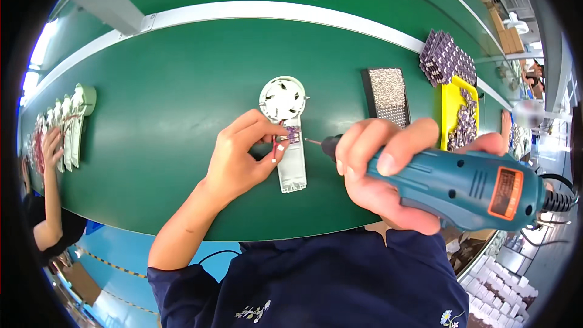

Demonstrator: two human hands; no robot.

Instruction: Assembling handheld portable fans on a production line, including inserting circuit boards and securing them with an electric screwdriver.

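A glossy green counter [164, 146] fills the middle of the frame, with light-blue floor [121, 243] at lower left. At centre lies a round-headed white plastic housing [293, 169]; the left hand [234, 158] has its fingers at the purple circuit board [294, 135] (gripping or merely resting, I cannot tell). Right of centre, the right hand [379, 191] wraps its fingers around a teal electric screwdriver [467, 185].
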